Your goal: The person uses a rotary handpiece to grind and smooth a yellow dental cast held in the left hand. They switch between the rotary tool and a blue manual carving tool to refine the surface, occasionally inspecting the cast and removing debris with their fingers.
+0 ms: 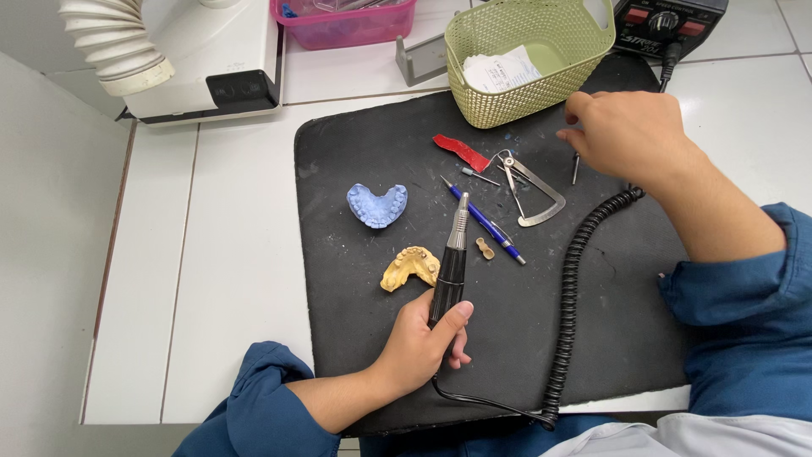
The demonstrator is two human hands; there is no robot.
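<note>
Your left hand (420, 345), near the mat's (355, 152) front edge, wraps the black handpiece (451, 267), probably light, rigid and best gripped at its thick barrel, while your right hand (630, 131) pinches a thin bur (575, 167), likely slippery, beside the green basket (524, 59).

A slim black-and-silver rotary handpiece (451, 269) was held upright on the black rubber mat (355, 169), tip pointing away, its black coiled cable (568, 288) trailing across the mat's right half. A small thin metal bur (575, 167) lay near the mat's upper right edge, just beside the fingertips that were bent over it.
</note>
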